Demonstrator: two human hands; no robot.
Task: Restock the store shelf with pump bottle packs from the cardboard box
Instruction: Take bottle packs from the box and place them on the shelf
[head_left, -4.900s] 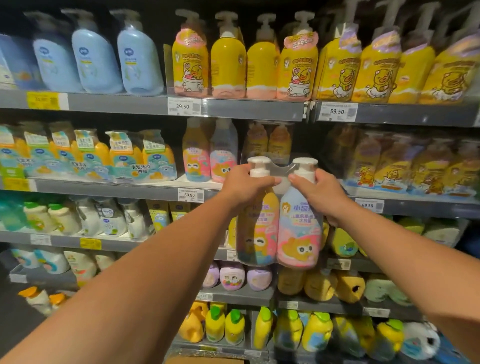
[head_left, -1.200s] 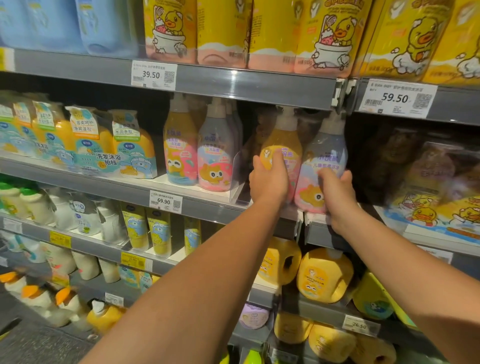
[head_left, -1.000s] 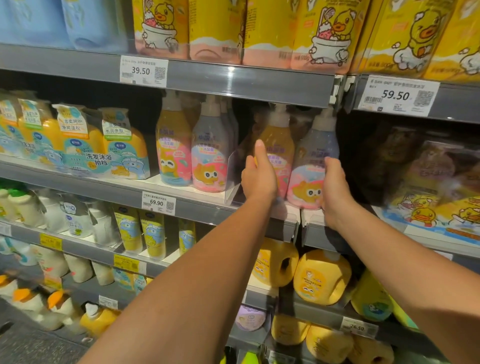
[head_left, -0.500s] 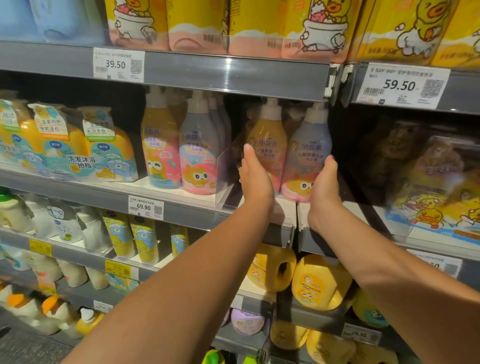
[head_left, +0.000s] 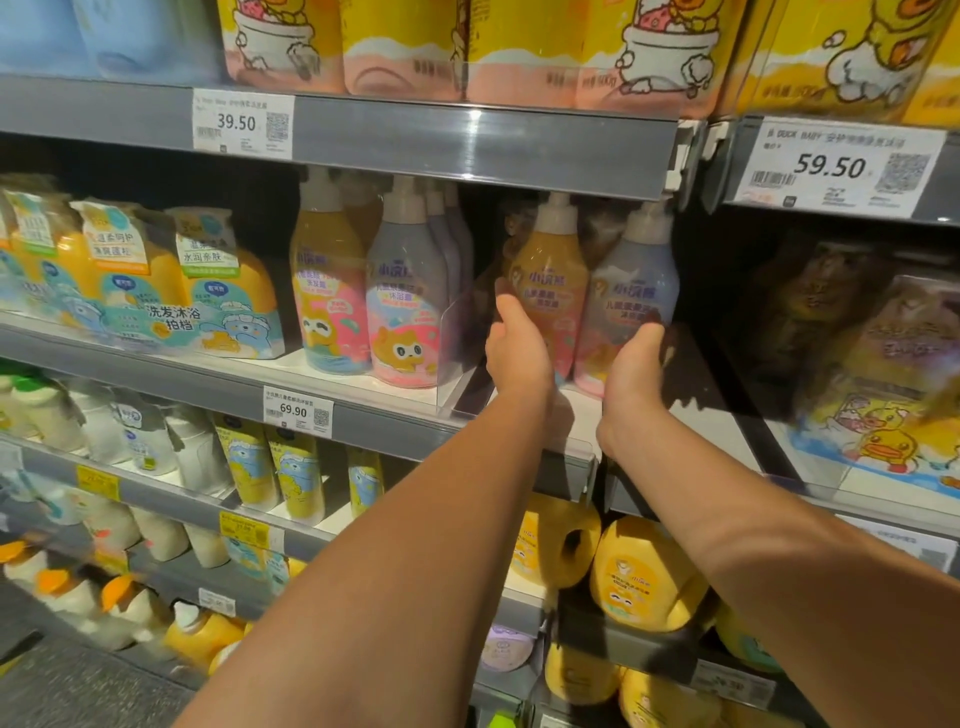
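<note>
**Student:** Where is the pump bottle pack (head_left: 587, 291), and how do the hands meet it?

**Instructor:** The pack, one yellow and one lilac bottle joined at the necks, stands upright on the middle shelf (head_left: 358, 382), set back from the front edge, under the rail of the shelf above. The left hand (head_left: 519, 348) lies against the pack's left flank, with fingers straight and pointing up along the yellow bottle. The right hand (head_left: 631, 364) cups the lower right of the lilac bottle. Its fingertips are blurred, so one cannot tell whether it grips or only presses.

**Student:** What stands beside the pack?

**Instructor:** A clear divider (head_left: 454, 358) stands just to its left. Beyond that, a matching pack (head_left: 363, 312) faces forward above the 69.90 price tag (head_left: 297, 410), with more of the same behind it.

**Student:** How far along is the restocking?

**Instructor:** This pack appears nearly placed, since its base looks to rest on the shelf. What likely remains is to square it and let go. To its right the bay looks dark and open, so further packs would probably fit. The cardboard box is out of view, so the number left to shelve cannot be judged.
</note>
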